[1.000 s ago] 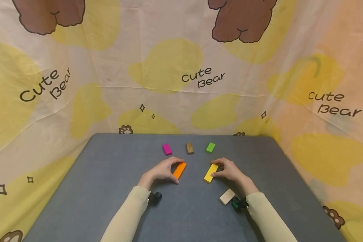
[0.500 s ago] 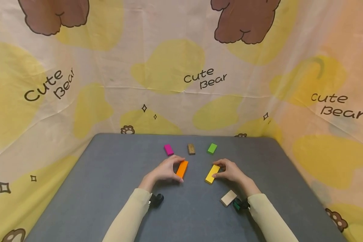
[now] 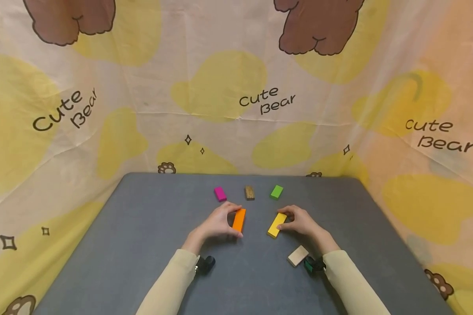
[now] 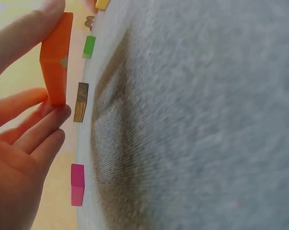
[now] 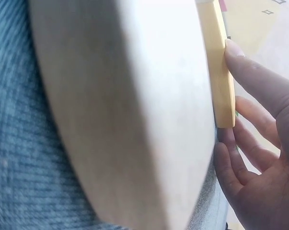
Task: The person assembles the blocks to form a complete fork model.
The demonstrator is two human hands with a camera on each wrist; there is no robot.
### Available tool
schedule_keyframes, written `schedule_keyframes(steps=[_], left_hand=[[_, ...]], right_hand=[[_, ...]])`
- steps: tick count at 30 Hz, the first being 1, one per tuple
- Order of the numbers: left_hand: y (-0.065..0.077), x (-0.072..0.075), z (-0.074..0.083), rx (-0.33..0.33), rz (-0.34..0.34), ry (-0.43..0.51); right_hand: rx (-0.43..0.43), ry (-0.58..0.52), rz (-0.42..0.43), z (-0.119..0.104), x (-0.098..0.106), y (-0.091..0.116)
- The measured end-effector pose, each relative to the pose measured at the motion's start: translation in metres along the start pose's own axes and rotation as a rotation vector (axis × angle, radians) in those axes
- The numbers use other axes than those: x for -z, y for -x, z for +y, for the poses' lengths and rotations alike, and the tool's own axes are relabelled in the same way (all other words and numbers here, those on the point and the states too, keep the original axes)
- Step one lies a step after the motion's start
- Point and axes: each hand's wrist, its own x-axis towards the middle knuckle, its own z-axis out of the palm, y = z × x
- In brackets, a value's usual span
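My left hand (image 3: 217, 222) pinches an orange block (image 3: 239, 220) between thumb and fingers. In the left wrist view this orange block (image 4: 55, 62) is held above the table, with a shadow on the surface beside it. To the right, my right hand (image 3: 302, 222) grips a yellow block (image 3: 277, 225), thumb on one side and fingers at the far end. The right wrist view shows the yellow block (image 5: 224, 86) partly covered by a pale block close to the camera. Whether the yellow block touches the table, I cannot tell.
Beyond the hands lie a magenta block (image 3: 220, 194), a brown wood-grain block (image 3: 249, 193) and a green block (image 3: 277, 192) in a row. A pale wooden block (image 3: 298, 256) lies beside the right wrist. Printed cloth (image 3: 220, 144) hangs around the grey table (image 3: 142, 210).
My left hand has shifted slightly right with the orange block, which is now turned to point more straight away from me. The right hand and yellow block stay nearly where they were.
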Motion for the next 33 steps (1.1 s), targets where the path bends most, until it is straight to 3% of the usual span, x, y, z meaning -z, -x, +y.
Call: schedule_keyframes(steps=[5,13,33], left_hand=[[0.003,-0.004,0.001,-0.032,0.034,-0.03],[0.009,-0.008,0.007,0.025,0.01,0.023],[0.019,-0.016,0.021,0.037,0.008,0.038]], right_hand=[[0.005,-0.006,0.008,-0.002,0.0,-0.001],[0.008,0.001,0.004,-0.004,0.0,0.0],[0.005,-0.009,0.003,-0.001,0.002,0.0]])
